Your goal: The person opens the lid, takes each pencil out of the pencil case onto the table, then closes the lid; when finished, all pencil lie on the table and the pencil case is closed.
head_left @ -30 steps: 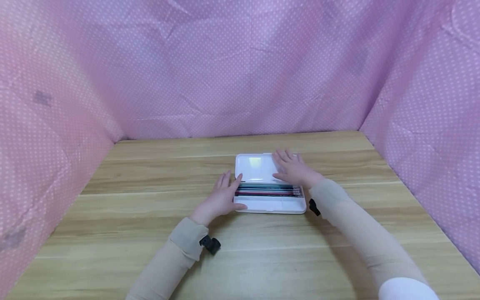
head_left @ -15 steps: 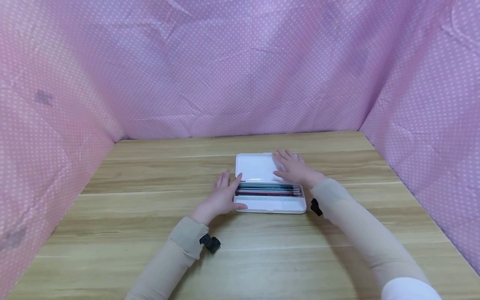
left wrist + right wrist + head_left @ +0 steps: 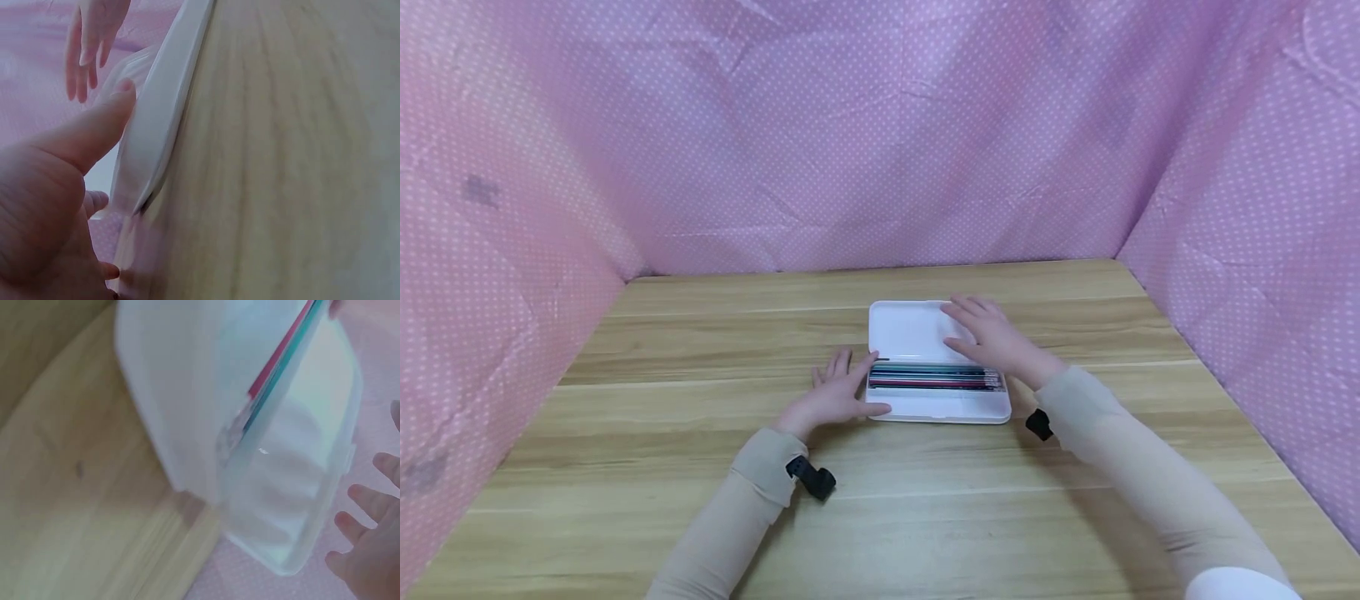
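Observation:
A white pencil case (image 3: 940,406) lies on the table with its lid (image 3: 904,329) folded back away from me. Several pencils (image 3: 932,376), dark, red and teal, lie side by side in its back compartment. My left hand (image 3: 831,402) is at the case's left end, fingers spread, thumb by the front left corner; in the left wrist view the thumb (image 3: 94,134) lies along the white wall. Over the right part of the lid is my right hand (image 3: 996,340), fingers extended, holding nothing. In the right wrist view a gap shows between its fingertips (image 3: 356,490) and the lid.
The wood-grain table (image 3: 700,350) spreads out on all sides of the case. Pink dotted cloth (image 3: 880,150) hangs behind the table and along both sides. A small black camera is strapped at each wrist.
The right hand has lifted slightly off the lid. The left hand has shifted a little to the left, its fingers spread. The case shows slightly higher in the view; the pencils stay inside.

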`<state>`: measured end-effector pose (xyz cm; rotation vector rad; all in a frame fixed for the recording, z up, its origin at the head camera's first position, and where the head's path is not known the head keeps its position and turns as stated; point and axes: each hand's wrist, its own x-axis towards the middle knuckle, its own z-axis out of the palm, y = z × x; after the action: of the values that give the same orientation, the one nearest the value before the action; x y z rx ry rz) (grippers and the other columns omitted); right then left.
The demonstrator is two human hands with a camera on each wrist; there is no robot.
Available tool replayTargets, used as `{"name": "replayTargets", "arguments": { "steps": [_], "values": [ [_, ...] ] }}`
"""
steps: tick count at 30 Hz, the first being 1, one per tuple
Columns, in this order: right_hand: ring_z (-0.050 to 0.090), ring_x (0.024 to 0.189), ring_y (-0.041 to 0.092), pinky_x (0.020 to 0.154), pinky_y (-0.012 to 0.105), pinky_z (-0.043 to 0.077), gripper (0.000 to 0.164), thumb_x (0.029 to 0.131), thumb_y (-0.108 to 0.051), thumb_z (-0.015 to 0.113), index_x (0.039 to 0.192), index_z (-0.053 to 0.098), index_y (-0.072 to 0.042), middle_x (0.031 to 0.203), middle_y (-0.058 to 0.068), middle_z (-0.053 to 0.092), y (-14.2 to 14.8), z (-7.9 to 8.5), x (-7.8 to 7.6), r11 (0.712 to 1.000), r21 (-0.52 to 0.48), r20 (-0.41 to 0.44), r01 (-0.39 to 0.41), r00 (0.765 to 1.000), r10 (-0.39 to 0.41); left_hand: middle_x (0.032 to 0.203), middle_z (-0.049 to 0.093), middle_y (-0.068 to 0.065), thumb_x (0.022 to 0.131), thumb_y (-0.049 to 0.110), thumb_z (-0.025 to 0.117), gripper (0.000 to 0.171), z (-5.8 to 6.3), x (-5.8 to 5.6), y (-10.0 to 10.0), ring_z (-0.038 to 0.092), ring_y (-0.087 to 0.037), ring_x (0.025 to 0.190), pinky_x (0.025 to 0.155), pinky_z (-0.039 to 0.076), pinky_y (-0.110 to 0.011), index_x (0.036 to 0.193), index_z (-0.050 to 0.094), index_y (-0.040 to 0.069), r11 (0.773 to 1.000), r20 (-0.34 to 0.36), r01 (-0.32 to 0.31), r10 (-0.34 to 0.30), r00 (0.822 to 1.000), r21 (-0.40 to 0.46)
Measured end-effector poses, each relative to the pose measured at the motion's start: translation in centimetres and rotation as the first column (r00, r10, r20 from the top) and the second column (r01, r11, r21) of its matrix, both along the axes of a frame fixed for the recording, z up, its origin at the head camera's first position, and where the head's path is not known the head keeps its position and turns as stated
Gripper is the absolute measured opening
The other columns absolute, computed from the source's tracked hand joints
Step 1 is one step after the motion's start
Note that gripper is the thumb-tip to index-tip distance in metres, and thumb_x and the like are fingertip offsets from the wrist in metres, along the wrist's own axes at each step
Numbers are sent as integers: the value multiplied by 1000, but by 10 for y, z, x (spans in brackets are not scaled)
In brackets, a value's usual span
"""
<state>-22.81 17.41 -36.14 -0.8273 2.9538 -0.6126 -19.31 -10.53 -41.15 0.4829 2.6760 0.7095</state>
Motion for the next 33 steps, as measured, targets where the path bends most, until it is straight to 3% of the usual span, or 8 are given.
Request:
{"name": "replayTargets", "arguments": {
  "steps": [6,15,22,33],
  "values": [
    [33,136,37,109,55,29,52,93,-32,59,138,48,-9,146,18,40,-10,6,13,999,-50,-13,-3,1000,3,158,0,-20,80,53,68,91,-2,-1,-2,-6,-42,144,105,-10,-69,152,19,29,999,22,1,-2,1000,38],
    [57,111,31,96,46,45,44,86,-24,69,125,59,-4,120,16,60,-24,1,25,996,-43,7,-81,997,82,159,4,-16,78,56,69,90,-8,1,-2,-4,-39,145,106,-11,-68,151,21,33,999,11,-31,31,999,34],
    [60,100,23,91,42,50,41,86,-23,70,123,61,-7,112,11,63,-28,-4,27,996,-3,115,-86,990,86,159,4,-15,77,56,69,91,-8,1,-1,-5,-39,145,106,-11,-67,151,21,34,998,5,-41,41,999,39],
    [57,88,16,87,38,48,32,83,-15,73,112,67,-6,101,6,65,-28,-18,19,990,63,141,-127,983,117,159,5,-16,77,54,71,90,-8,1,-1,-4,-39,144,106,-11,-67,150,23,33,998,-7,-39,39,999,59]
  ]
}}
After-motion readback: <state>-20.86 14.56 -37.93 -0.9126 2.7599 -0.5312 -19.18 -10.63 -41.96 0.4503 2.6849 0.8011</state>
